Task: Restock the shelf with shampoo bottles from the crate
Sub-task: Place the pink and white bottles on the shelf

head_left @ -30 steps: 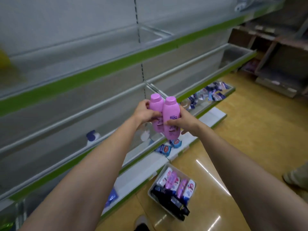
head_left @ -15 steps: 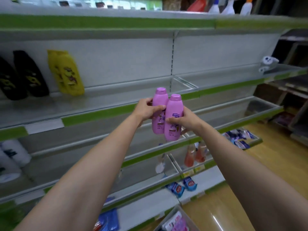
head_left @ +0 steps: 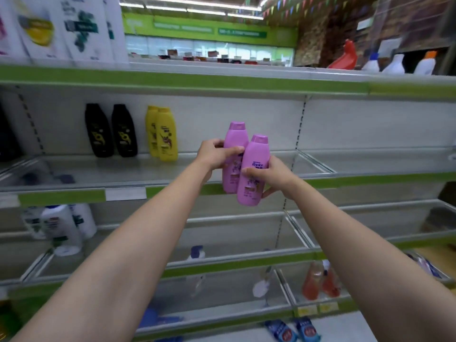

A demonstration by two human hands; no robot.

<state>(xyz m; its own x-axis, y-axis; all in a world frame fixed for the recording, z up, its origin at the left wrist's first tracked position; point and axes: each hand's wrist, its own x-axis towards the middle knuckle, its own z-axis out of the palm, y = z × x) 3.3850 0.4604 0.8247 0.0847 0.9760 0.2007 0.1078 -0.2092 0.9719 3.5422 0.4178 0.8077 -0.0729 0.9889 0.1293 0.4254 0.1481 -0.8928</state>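
Two pink shampoo bottles are held upright and pressed side by side in front of the shelf (head_left: 123,174) with the green edge strip. My left hand (head_left: 214,154) grips the rear pink bottle (head_left: 235,141). My right hand (head_left: 274,176) grips the front pink bottle (head_left: 254,169), which bears a purple label. Both bottles hover just before the shelf's front rail, to the right of the yellow bottles (head_left: 164,134). The crate is out of view.
Two black bottles (head_left: 111,130) stand left of the yellow ones on the same shelf. White bottles (head_left: 61,228) sit one shelf lower at left, orange bottles (head_left: 320,280) lower right. A vertical divider (head_left: 299,124) splits the shelf bays. Blue packets (head_left: 293,329) lie at the bottom.
The view has tilted up from the floor and crate to the upper shelves. Both hands have raised the two pink bottles to the level of the shelf with black and yellow bottles.
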